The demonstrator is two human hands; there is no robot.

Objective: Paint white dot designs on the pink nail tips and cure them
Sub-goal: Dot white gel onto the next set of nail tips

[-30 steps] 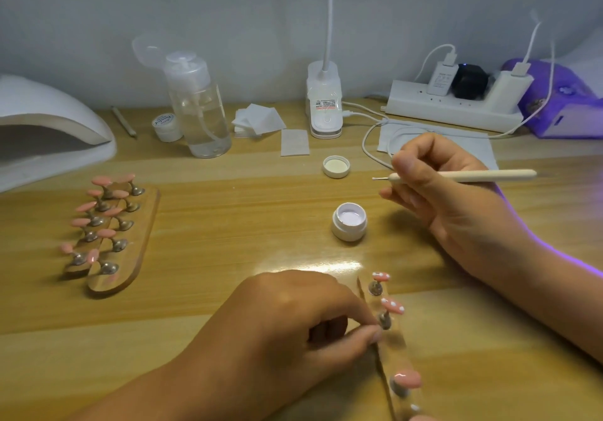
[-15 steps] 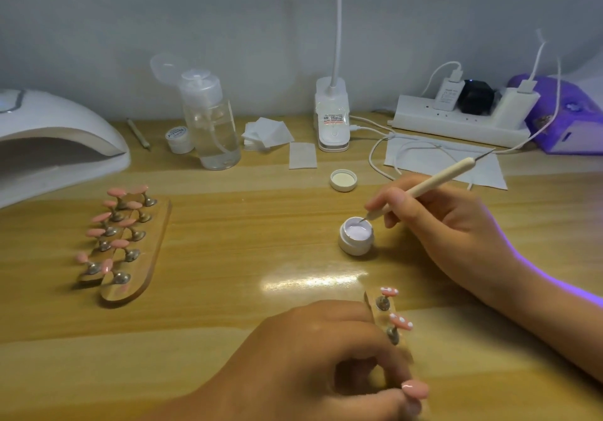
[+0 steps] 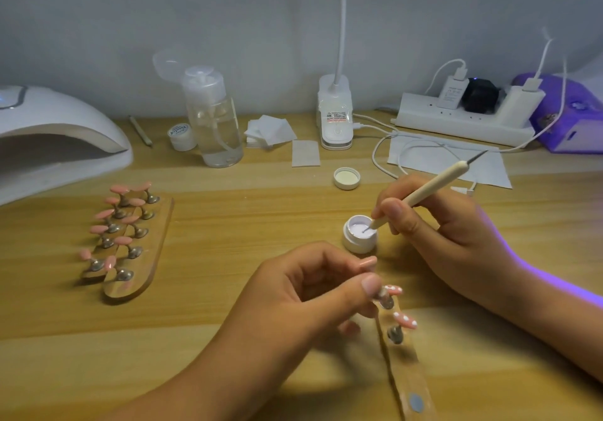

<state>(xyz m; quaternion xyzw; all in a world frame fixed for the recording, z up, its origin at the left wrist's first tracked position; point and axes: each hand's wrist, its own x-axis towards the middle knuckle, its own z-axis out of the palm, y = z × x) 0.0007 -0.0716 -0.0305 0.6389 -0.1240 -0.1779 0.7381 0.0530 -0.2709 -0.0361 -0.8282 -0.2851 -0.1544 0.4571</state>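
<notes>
Pink nail tips [image 3: 405, 319] with white dots, two of them, stand on small metal pegs on a narrow holder strip [image 3: 404, 365] just right of the left hand [image 3: 303, 306]. The farther one sits right beside its thumb. The strip runs toward the person and off the lower frame edge, with a bare grey disc showing near that edge.

The left hand has its fingers curled, and its thumb and forefinger pinch a plain pink tip [image 3: 367, 262] above the strip's far end. What the tip sits on is hidden by the fingers.

The right hand [image 3: 450, 237] grips a dotting pen [image 3: 434, 185] like a pencil. The pen's fine point is dipped in the white gel of an open pot [image 3: 359, 234]. The pot stands just beyond the left hand's fingertips and just left of the right hand's. Its lid [image 3: 347, 178] lies farther back, apart from both hands.

A wide band of tabletop [image 3: 244, 218] lies between the left hand and two wooden holders [image 3: 143, 257] of undotted pink tips, well off to its left. Beyond those, the white curing lamp [image 3: 55, 140] is cut off by the left frame edge.

Along the tabletop's back edge, against the wall, stand a pump bottle [image 3: 213, 120], a small jar [image 3: 181, 135], cotton pads [image 3: 269, 130], a desk lamp base [image 3: 335, 117] and a power strip [image 3: 463, 120]. All of them are well beyond both hands. A paper sheet [image 3: 489, 166] and cables lie just beyond the right hand.
</notes>
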